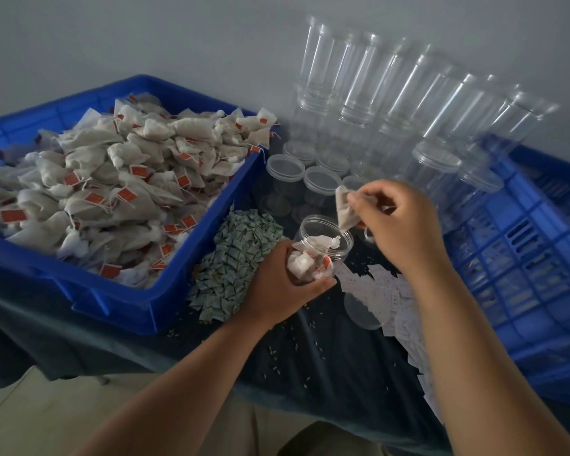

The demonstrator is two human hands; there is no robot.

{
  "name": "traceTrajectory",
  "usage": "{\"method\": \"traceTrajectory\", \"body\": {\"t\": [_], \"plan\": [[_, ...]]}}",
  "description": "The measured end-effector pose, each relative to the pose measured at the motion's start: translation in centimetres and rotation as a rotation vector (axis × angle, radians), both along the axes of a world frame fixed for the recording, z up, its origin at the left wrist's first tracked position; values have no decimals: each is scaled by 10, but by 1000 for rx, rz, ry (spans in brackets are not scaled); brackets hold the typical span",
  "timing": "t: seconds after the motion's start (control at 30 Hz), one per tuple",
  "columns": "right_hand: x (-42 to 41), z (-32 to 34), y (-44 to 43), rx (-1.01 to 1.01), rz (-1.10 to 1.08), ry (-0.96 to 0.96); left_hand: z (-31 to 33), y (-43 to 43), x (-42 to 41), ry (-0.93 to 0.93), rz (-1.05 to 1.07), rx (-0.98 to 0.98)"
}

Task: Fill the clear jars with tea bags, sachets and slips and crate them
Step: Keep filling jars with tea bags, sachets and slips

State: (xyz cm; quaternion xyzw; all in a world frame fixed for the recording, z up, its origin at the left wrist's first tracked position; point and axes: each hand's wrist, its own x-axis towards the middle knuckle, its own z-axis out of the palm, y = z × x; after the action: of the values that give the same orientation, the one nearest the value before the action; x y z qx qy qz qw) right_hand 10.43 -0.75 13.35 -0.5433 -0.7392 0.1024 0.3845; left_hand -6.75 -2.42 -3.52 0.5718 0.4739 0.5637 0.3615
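Observation:
My left hand (278, 284) grips a clear open jar (323, 245), tilted towards me and partly filled with tea bags. Just above its mouth my right hand (399, 222) pinches one tea bag (344, 209) by its top corner. A big blue tub (119, 291) heaped with tea bags (112, 179) with red tags fills the left. Green-patterned sachets (241, 261) lie in a pile between the tub and the jar. White paper slips (392, 301) are spread under my right forearm.
Stacks of empty clear jars (375, 93) stand against the wall, with lidded jars (285, 169) in front of them. A blue slatted crate (524, 258) sits at the right. A loose clear lid (362, 312) lies on the slips. The dark tablecloth (310, 366) is strewn with crumbs.

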Motion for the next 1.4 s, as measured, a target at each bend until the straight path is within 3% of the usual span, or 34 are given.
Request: {"method": "traceTrajectory", "body": {"t": [0.13, 0.2, 0.33, 0.37, 0.5, 0.6, 0.7, 0.8, 0.83, 0.9, 0.97, 1.0, 1.07, 1.1, 1.3, 1.4], "plan": [[-5, 9, -1, 164, -40, 95, 1, 0, -1, 8, 8, 3], [-13, 7, -2, 200, -15, 55, 1, 0, -2, 11, 5, 8], [-27, -4, 0, -201, 133, -468, 0, 0, 0, 15, -4, -8], [-31, -7, -2, -264, 147, -510, 0, 0, 0, 30, -8, -15], [-44, -4, -9, -449, 68, -406, -3, 2, 0, 41, -36, -24], [-53, 6, -10, -626, 117, -457, -3, 2, -1, 69, -30, -1], [-42, 9, -5, -385, 209, -324, -2, 0, -1, 33, 13, 12], [-23, 2, 6, 91, 58, 102, 1, 0, -2, -59, 94, 56], [-17, -8, 12, 167, -39, 251, 2, 0, -3, -95, 109, 73], [-8, -33, 22, 2, -209, 458, 2, 1, -4, -140, 137, 98], [-9, -68, 32, -391, -263, 376, 1, 1, -4, -190, 149, 93], [-11, -87, 35, -521, -222, 193, 1, 1, -3, -217, 154, 87], [-23, -123, 36, -500, -70, -151, 2, 0, -2, -244, 161, 91], [-31, -136, 35, -446, -21, -220, 3, 0, -1, -245, 163, 96], [-48, -160, 39, -244, -103, -304, 10, -2, -3, -258, 172, 107], [-37, -147, 39, -257, -93, -7, 10, -1, -3, -242, 171, 114]]}}
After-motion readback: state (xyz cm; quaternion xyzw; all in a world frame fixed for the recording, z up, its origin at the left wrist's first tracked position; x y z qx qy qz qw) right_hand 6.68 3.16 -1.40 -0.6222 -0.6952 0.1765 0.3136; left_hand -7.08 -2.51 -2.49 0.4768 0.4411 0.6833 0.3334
